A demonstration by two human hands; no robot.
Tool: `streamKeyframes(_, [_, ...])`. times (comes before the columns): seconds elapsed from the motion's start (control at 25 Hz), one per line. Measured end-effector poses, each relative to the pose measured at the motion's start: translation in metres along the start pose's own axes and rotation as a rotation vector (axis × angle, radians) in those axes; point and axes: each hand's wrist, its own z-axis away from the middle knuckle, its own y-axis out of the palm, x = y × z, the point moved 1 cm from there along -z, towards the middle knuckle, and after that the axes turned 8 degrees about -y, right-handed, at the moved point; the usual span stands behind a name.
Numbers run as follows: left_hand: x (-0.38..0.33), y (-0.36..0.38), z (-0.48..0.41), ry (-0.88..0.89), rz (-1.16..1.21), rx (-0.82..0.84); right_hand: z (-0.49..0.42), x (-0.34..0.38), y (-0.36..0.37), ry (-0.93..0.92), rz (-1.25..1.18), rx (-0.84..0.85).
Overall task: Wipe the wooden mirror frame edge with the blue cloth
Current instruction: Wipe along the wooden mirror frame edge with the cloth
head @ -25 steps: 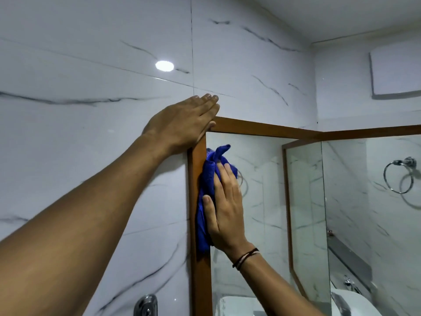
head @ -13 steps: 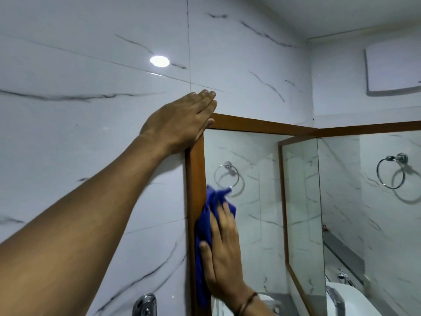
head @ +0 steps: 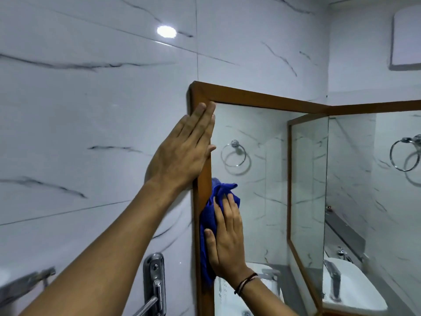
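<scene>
The wooden mirror frame (head: 262, 99) hangs on a white marble-tiled wall, with its left upright running down the middle of the view. A blue cloth (head: 208, 215) is pressed against the inner edge of that upright, about halfway down. My right hand (head: 227, 242), with a dark thread band at the wrist, lies flat on the cloth and holds it to the frame and the mirror glass (head: 262, 201). My left hand (head: 182, 153) rests flat and empty on the upright and wall, just below the top-left corner.
A second framed mirror meets this one at the right corner. A chrome towel ring (head: 404, 153) hangs on the right wall. A white sink (head: 355, 293) with a tap (head: 332, 277) sits at the lower right. A chrome handle (head: 155, 281) is on the wall left of the frame.
My right hand has slid the cloth down the frame's left upright. My left hand has dropped from the top-left corner, which now shows. The view has tilted downward.
</scene>
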Motion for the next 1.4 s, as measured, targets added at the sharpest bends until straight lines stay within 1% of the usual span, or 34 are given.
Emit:
streamKeyframes(0.08, [0.0,0.006,0.004,-0.014,0.017,-0.048,-0.04,-0.006,0.001,0.016,0.001,-0.042])
streamKeyframes(0.12, [0.0,0.01,0.004,-0.033,0.024,-0.064,-0.044,-0.011,0.005,0.031,0.008,-0.077])
streamKeyframes(0.16, [-0.001,0.011,0.002,-0.038,0.023,-0.07,-0.033,-0.01,0.007,0.028,0.004,-0.094])
streamKeyframes(0.2, [-0.002,0.009,0.002,-0.041,0.02,-0.057,-0.004,-0.005,0.01,0.036,-0.008,-0.069])
streamKeyframes(0.28, [-0.003,0.008,0.004,-0.029,0.007,-0.045,0.069,0.013,0.007,-0.015,-0.003,0.029])
streamKeyframes(0.32, [-0.003,0.008,0.004,-0.022,0.005,-0.041,0.081,0.012,0.005,-0.032,0.016,0.03])
streamKeyframes(0.36, [-0.004,0.009,0.003,-0.025,0.013,-0.04,0.067,0.006,0.006,-0.041,0.0,0.011])
streamKeyframes(0.44, [-0.004,0.011,0.004,-0.03,0.05,-0.042,0.0,-0.005,0.006,0.019,-0.028,-0.032])
streamKeyframes(0.52, [-0.004,0.011,0.004,-0.03,0.046,-0.053,-0.023,-0.01,0.009,0.031,0.001,-0.114])
streamKeyframes(0.56, [-0.005,0.01,0.004,-0.032,0.048,-0.038,-0.006,-0.006,0.012,0.026,0.023,-0.105])
streamKeyframes(0.64, [-0.005,0.005,0.004,-0.028,0.039,0.005,0.064,0.009,0.012,0.006,0.031,0.012])
streamKeyframes(0.68, [-0.005,0.003,0.004,-0.021,0.036,0.017,0.081,0.012,0.008,-0.012,0.041,0.04])
streamKeyframes(0.72, [-0.004,0.003,0.005,-0.019,0.037,0.01,0.073,0.008,0.007,-0.016,0.028,0.042])
streamKeyframes(0.8, [-0.002,0.006,0.003,-0.017,0.054,-0.02,0.008,-0.001,0.003,0.004,0.01,0.026])
streamKeyframes(0.84, [-0.003,0.008,0.003,-0.018,0.071,-0.025,-0.019,-0.007,0.002,0.028,0.021,-0.014])
streamKeyframes(0.88, [-0.004,0.01,0.003,-0.02,0.083,-0.024,-0.024,-0.01,0.003,0.041,0.027,-0.052])
streamKeyframes(0.92, [-0.006,0.009,0.004,-0.023,0.084,-0.019,-0.011,-0.007,0.007,0.055,0.04,-0.068])
streamKeyframes(1.04, [-0.006,0.003,0.005,-0.021,0.056,0.016,0.065,0.013,0.007,0.0,0.064,0.036])
streamKeyframes(1.08, [-0.006,0.004,0.005,-0.012,0.056,0.023,0.065,0.009,0.006,-0.002,0.04,0.034])
streamKeyframes(1.16, [-0.005,0.008,0.004,-0.015,0.069,-0.002,0.014,0.001,0.004,0.029,-0.007,0.001])
streamKeyframes(1.24, [-0.004,0.01,0.004,-0.024,0.089,-0.03,-0.034,-0.001,0.001,0.063,0.004,-0.049])
streamKeyframes(1.32, [-0.007,0.014,0.009,-0.033,0.087,-0.067,-0.03,-0.003,0.008,0.05,0.023,-0.082])
streamKeyframes(1.4, [-0.016,0.019,0.025,-0.05,0.056,-0.074,0.011,-0.006,0.017,0.047,0.021,-0.045])
